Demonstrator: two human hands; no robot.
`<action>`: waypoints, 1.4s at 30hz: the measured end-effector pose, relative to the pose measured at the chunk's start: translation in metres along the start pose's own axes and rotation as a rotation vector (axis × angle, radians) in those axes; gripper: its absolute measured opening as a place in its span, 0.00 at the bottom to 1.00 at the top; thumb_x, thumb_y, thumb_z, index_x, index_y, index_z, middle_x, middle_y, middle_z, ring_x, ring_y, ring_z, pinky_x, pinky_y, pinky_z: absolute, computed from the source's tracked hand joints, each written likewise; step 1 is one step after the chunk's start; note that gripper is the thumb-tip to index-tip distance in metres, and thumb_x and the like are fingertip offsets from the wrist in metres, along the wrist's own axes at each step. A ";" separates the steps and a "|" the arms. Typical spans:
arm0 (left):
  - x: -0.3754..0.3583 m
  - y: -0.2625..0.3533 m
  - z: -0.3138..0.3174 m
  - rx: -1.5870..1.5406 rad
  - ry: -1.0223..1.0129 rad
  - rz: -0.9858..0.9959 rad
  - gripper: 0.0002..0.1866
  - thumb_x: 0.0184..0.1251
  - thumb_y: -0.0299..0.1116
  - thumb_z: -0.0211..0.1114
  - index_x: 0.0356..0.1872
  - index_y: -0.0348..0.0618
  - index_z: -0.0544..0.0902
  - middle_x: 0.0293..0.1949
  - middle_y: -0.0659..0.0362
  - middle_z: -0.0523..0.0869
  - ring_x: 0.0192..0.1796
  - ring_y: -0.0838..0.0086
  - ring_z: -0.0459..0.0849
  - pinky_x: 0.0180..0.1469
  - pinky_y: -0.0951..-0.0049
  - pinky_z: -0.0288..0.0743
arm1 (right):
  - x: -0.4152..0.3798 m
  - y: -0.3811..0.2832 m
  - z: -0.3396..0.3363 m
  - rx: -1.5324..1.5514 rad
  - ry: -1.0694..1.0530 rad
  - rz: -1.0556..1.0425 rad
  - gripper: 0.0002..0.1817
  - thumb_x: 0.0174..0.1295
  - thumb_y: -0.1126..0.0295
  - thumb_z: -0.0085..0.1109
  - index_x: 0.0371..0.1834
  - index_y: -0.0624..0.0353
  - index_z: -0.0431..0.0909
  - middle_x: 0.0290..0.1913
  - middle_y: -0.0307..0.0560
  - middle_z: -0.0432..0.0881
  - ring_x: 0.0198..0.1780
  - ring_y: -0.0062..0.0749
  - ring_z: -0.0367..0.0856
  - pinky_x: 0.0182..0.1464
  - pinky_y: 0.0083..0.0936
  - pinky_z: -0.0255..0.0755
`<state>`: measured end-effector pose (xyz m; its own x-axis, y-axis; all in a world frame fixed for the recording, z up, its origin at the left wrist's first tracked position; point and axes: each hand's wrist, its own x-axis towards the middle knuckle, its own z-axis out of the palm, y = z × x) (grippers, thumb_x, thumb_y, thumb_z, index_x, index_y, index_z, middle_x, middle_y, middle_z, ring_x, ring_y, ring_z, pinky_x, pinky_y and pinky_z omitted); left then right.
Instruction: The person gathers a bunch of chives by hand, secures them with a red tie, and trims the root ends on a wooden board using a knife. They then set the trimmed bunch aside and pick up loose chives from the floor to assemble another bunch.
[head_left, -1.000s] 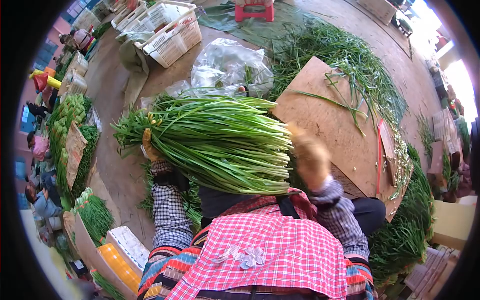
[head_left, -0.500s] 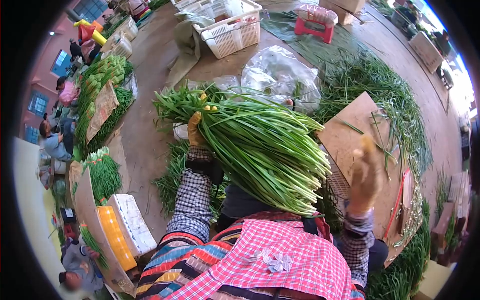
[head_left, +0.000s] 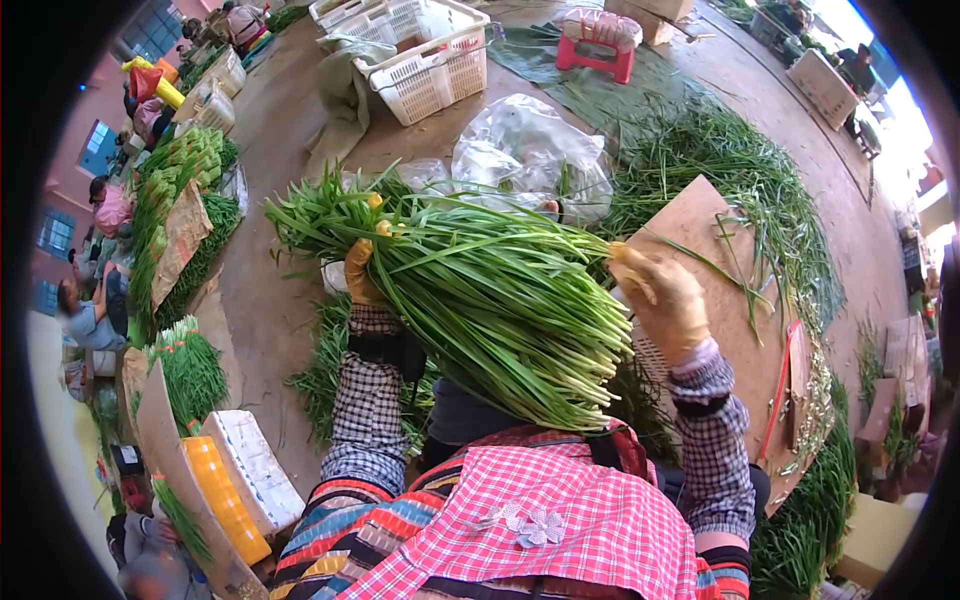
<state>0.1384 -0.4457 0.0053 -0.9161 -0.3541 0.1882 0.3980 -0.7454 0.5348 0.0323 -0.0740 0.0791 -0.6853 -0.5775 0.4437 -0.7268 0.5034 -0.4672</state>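
A large bunch of garlic chives (head_left: pixel 490 310) lies across in front of my lap, leafy tips to the left and pale stem ends to the right. My left hand (head_left: pixel 366 272), in a yellowish glove, is closed around the leafy end, with some fingers hidden under the leaves. At the upper right corner of the bunch, my gloved right hand (head_left: pixel 665 295) has its fingertips pinched at the stem ends. How many stems it grips is hard to make out. Just right of that hand is a brown board (head_left: pixel 700 225) with loose leaves on it.
Clear plastic bags (head_left: pixel 530 150) lie beyond the bunch, near a white crate (head_left: pixel 430 85) and a red stool (head_left: pixel 598 60). Loose greens (head_left: pixel 720 160) heap up at the right. Tied bundles (head_left: pixel 190 365) and a white foam box (head_left: pixel 255 470) are at left. Other people sit farther left.
My right hand has moved left and up from over the board to the stem ends. The left hand keeps its hold on the bunch. The whole view has shifted slightly.
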 end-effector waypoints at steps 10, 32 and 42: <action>-0.003 0.000 0.005 -0.068 -0.041 0.084 0.36 0.58 0.33 0.65 0.69 0.44 0.61 0.45 0.52 0.82 0.45 0.65 0.83 0.48 0.56 0.82 | 0.016 -0.013 0.032 -0.078 -0.246 0.372 0.19 0.50 0.52 0.68 0.36 0.55 0.83 0.35 0.47 0.84 0.39 0.45 0.81 0.44 0.39 0.74; -0.002 0.000 -0.055 -0.083 -0.122 0.059 0.26 0.63 0.40 0.61 0.59 0.37 0.72 0.50 0.48 0.81 0.51 0.59 0.82 0.54 0.50 0.78 | -0.049 0.021 0.005 0.227 -0.394 0.328 0.08 0.60 0.66 0.56 0.29 0.58 0.77 0.31 0.53 0.81 0.35 0.49 0.81 0.38 0.37 0.74; -0.006 0.001 -0.030 -0.164 -0.126 -0.061 0.36 0.61 0.35 0.63 0.69 0.44 0.58 0.47 0.53 0.81 0.52 0.63 0.81 0.52 0.49 0.80 | -0.099 0.034 -0.012 -0.155 -0.712 0.533 0.12 0.56 0.58 0.56 0.38 0.50 0.84 0.36 0.49 0.84 0.42 0.43 0.83 0.46 0.39 0.75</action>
<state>0.1455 -0.4619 -0.0199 -0.9335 -0.2399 0.2667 0.3349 -0.8489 0.4088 0.0747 0.0083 0.0287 -0.7796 -0.4779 -0.4047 -0.3541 0.8694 -0.3446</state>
